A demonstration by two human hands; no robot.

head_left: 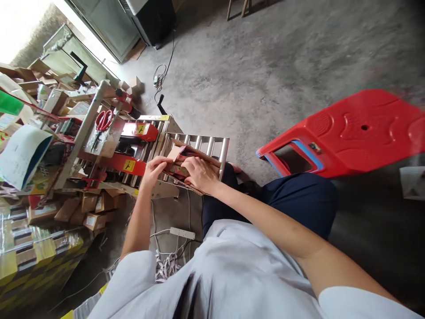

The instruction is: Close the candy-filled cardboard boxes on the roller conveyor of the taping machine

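An open cardboard box lies on a short run of metal rollers. My left hand is closed at the box's left end, thumb and fingers pinching a cardboard flap there. Inside the box is my right hand, its fingers bent down over colourful packaged contents in pink and red. The right fingertips are partly hidden among these contents, so what they grip cannot be made out.
Left of the rollers stands a carton-taping machine with red-handled scissors on it. Many cardboard boxes are piled at the left. A red plastic stool is at the right. A power strip and cables lie on the floor.
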